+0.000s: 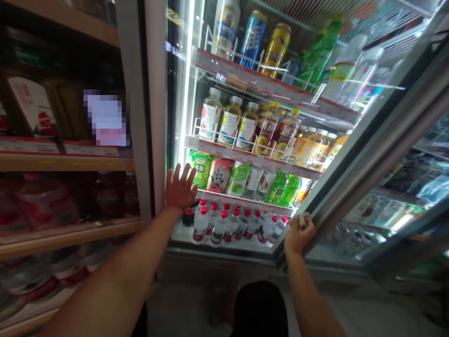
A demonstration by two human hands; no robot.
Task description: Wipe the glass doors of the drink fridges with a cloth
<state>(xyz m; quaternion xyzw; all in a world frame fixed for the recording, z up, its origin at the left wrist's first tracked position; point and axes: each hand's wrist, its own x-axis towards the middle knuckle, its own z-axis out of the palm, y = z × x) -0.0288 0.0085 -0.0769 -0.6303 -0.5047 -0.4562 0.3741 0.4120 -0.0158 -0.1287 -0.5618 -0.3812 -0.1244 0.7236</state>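
Note:
I face an open drinks fridge with lit shelves. My left hand [180,188] reaches forward with fingers spread, open, near the left end of the shelf of green and red drink packs [220,175], just above the red-capped water bottles [224,224] on the bottom shelf. My right hand [299,232] is closed round the lower edge of the glass fridge door [354,178], which stands swung open to the right. Tea bottles [229,121] fill the shelf above, and cans [253,40] stand on the top shelf.
A grey fridge frame post [140,117] stands left of the opening. Wooden store shelves [66,164] with bottles and boxes lie further left. The open door takes up the right side. A dark shape [259,309], likely my knee, is at the bottom.

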